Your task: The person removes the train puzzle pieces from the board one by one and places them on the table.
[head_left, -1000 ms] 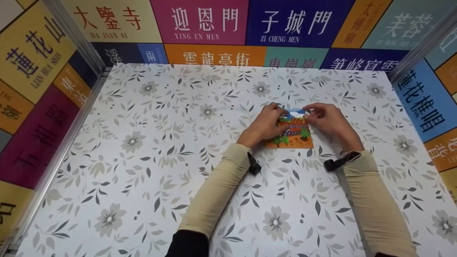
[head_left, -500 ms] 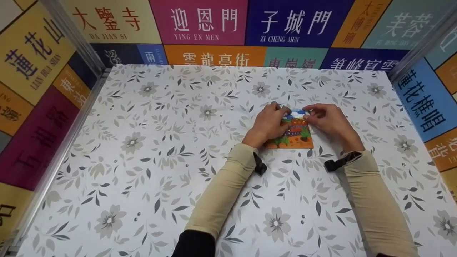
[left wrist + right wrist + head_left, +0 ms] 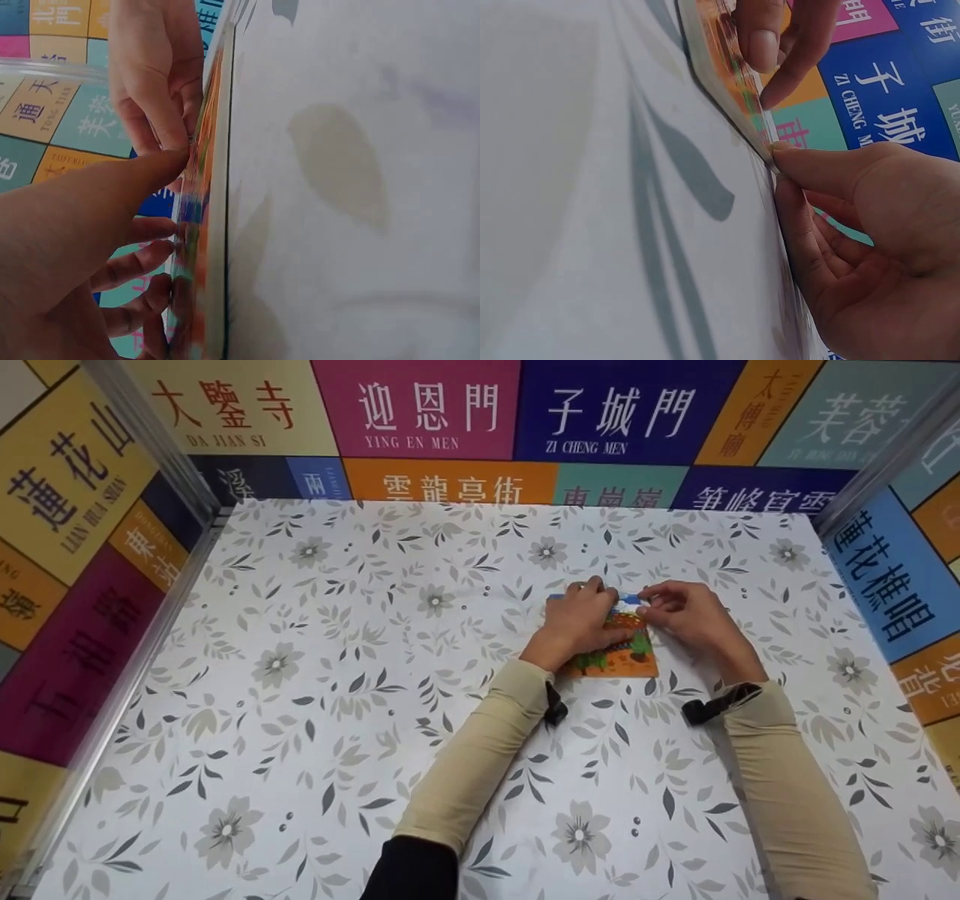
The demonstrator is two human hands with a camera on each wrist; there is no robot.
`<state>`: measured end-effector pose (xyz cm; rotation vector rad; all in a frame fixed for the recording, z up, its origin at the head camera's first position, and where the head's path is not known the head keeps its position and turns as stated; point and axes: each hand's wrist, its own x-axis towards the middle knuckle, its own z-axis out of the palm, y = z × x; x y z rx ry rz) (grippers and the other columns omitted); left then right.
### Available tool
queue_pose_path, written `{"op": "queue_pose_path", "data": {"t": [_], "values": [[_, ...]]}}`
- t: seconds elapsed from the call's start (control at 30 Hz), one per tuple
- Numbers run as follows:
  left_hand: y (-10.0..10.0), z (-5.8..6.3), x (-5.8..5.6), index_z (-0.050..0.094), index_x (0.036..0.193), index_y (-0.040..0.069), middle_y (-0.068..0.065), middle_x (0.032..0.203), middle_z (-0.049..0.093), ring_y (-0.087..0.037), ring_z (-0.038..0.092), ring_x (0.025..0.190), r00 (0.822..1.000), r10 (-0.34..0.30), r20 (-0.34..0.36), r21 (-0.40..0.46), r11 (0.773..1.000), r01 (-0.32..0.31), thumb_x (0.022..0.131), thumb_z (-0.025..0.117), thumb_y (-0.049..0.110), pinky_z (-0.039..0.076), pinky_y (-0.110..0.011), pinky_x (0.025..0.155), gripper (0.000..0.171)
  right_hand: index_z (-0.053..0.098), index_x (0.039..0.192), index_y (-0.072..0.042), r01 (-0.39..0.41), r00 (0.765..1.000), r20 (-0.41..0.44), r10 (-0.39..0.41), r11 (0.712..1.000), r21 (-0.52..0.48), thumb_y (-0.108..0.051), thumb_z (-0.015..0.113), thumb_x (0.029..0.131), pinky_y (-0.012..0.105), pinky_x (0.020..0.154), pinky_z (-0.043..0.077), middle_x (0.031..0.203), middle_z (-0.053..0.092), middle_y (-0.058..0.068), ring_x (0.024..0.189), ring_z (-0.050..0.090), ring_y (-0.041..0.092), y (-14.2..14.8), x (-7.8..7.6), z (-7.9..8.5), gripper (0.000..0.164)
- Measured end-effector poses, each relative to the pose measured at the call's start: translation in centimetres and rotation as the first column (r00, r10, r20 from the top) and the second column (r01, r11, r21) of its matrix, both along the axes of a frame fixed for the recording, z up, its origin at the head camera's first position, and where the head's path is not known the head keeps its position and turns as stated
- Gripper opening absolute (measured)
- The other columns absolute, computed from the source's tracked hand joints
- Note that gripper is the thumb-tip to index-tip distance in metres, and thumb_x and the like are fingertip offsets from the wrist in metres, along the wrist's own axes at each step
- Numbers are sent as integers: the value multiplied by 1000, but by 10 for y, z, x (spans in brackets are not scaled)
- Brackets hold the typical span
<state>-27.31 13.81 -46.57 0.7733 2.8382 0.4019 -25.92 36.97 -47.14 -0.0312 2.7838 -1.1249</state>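
Observation:
A small square picture board (image 3: 619,665) lies flat on the table, printed with blue sky, green plants and orange ground. My left hand (image 3: 576,619) rests across its left and middle part, hiding much of the print. In the left wrist view, the thumb and bent fingertips of that hand touch the glossy printed face, seen nearly edge-on. My right hand (image 3: 691,611) is at the upper right corner. The right wrist view shows its thumb and forefinger pinching the corner of the board (image 3: 727,75), which has a thick pale edge.
A white table (image 3: 337,697) with a grey flower and leaf print spreads out on all sides of the board. Colourful panels with Chinese lettering (image 3: 427,409) stand along its back and sides. A small black camera (image 3: 697,711) sits at the right wrist.
My left hand has slid to the right across the board, covering more of its middle and baring part of its upper left edge. My right hand keeps its place at the corner.

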Motion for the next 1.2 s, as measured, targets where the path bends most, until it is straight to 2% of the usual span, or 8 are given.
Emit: {"op": "queue_pose_path", "data": {"t": [0.07, 0.17, 0.3, 0.43, 0.63, 0.87, 1.07, 1.2], "values": [[2, 0, 0, 56, 150, 28, 1, 150, 51, -25, 54, 139, 1000, -21, -7, -33, 999, 21, 99, 60, 74, 54, -58, 107, 68, 73, 138, -17, -2, 1000, 12, 2, 1000, 0, -38, 77, 103, 21, 83, 49, 112, 73, 7, 95, 67, 10, -1, 0, 0, 41], [3, 0, -1, 54, 150, 24, -1, 149, 52, -25, 56, 137, 999, -43, -17, -39, 998, 42, 99, 61, 74, 53, -60, 108, 71, 72, 140, -18, -6, 1000, 17, 6, 1000, 10, -38, 76, 103, 22, 85, 49, 114, 72, 8, 96, 67, 12, 0, -1, 0, 42], [2, -1, -6, 57, 143, 21, -1, 137, 57, -21, 62, 122, 998, -64, -22, 16, 998, 65, 97, 65, 72, 54, -53, 106, 69, 71, 141, -18, -10, 1000, 15, 10, 1000, 23, -38, 75, 104, 22, 85, 48, 114, 71, 8, 97, 66, 12, 1, 0, 0, 42], [0, -5, -11, 58, 139, 20, 0, 131, 58, -18, 63, 110, 997, -79, 7, 84, 993, 79, 94, 70, 72, 55, -42, 101, 69, 72, 140, -17, -24, 1000, -1, 24, 999, 32, -37, 74, 104, 21, 82, 48, 112, 71, 9, 94, 66, 10, 2, 0, -1, 41], [-1, -5, -15, 58, 136, 20, -1, 130, 56, -17, 60, 104, 996, -74, 50, 134, 989, 67, 91, 76, 70, 54, -38, 96, 70, 71, 140, -17, -42, 999, -6, 42, 998, 50, -38, 73, 105, 24, 83, 49, 112, 71, 10, 93, 66, 10, 0, 0, 0, 42], [-1, -4, -16, 60, 124, 21, 2, 125, 55, -14, 55, 99, 996, -77, 40, 153, 986, 70, 91, 77, 67, 51, -36, 92, 59, 70, 142, -20, -40, 999, 3, 40, 998, 46, -40, 72, 105, 29, 86, 49, 113, 71, 10, 95, 66, 14, 1, -2, 0, 42], [-2, 1, -14, 57, 136, 19, 2, 125, 65, -14, 62, 105, 996, -78, 50, 225, 972, 65, 91, 84, 56, 54, -35, 93, 65, 70, 143, -21, -35, 999, 13, 35, 998, 44, -39, 73, 105, 33, 89, 48, 116, 70, 10, 97, 66, 15, 2, -1, -1, 42], [-2, 7, -13, 58, 141, 19, 1, 127, 70, -14, 67, 109, 996, -80, 42, 233, 970, 68, 91, 87, 49, 57, -34, 94, 65, 70, 142, -20, -33, 999, 2, 33, 999, 38, -36, 73, 105, 32, 90, 49, 115, 72, 12, 97, 67, 14, 2, -1, -1, 40]]}}
